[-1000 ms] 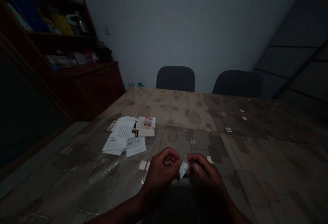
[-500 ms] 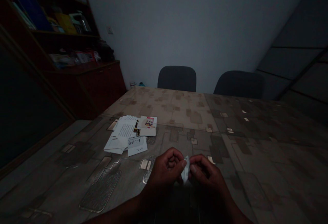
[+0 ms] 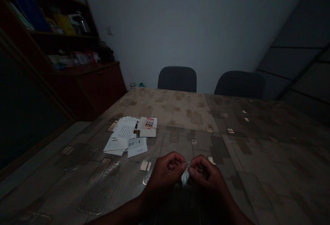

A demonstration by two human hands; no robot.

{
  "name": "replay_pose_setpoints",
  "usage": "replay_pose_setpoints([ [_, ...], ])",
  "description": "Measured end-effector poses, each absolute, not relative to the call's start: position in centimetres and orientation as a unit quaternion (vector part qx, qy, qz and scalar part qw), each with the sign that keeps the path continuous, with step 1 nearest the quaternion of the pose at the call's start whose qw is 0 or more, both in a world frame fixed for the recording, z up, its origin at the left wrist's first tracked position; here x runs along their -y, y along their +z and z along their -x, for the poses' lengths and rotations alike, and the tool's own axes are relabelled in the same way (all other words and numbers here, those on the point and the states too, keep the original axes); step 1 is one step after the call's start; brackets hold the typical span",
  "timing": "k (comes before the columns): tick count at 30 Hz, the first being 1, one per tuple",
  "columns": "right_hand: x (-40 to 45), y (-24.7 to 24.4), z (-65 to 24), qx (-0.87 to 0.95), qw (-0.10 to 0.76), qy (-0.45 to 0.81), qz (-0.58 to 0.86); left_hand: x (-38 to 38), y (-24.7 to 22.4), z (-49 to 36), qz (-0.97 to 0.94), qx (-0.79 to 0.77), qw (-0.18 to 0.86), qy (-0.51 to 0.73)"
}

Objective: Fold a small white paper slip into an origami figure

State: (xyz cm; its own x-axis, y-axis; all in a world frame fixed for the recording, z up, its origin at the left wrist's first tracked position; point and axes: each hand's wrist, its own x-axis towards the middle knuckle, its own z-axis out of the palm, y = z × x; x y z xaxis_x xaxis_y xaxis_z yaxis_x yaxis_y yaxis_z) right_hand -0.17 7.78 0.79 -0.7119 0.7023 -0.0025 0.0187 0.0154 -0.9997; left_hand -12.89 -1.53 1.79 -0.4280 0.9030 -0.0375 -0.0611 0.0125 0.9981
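Observation:
A small, pale, folded piece of paper (image 3: 185, 177) is pinched between my two hands, close to the table's near edge. My left hand (image 3: 168, 170) grips it from the left with thumb and forefinger, the other fingers curled in. From the right, my right hand (image 3: 206, 172) pinches it the same way, fingertips almost touching those of the left. Much of the paper is hidden behind the fingers, and the light is dim. Left of the hands, a loose pile of printed paper cards (image 3: 125, 132) lies on the table.
The patterned table (image 3: 180, 106) stretches away to two dark chairs (image 3: 177, 79) by the wall. At the left stands a red-brown cabinet (image 3: 100, 87) with shelves of items. A clear glass (image 3: 132, 85) shows beyond the far left table corner.
My right hand has drawn in toward the left, so the fingertips are closer together. The paper now shows less above the fingers and sits lower. The view has shifted slightly.

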Motion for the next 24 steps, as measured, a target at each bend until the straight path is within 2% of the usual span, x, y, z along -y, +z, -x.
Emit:
replay_pose_setpoints([
  [19, -7.90, 1.32, 0.25, 0.642, 0.251, 0.670, 0.275, 0.78, 1.46, 12.78, -0.294, -0.579, 0.438, 0.621],
  [24, -7.98, 1.63, 0.16, 0.682, 0.254, 0.622, 0.289, 0.74, 1.76, 12.58, -0.282, -0.595, 0.430, 0.618],
])
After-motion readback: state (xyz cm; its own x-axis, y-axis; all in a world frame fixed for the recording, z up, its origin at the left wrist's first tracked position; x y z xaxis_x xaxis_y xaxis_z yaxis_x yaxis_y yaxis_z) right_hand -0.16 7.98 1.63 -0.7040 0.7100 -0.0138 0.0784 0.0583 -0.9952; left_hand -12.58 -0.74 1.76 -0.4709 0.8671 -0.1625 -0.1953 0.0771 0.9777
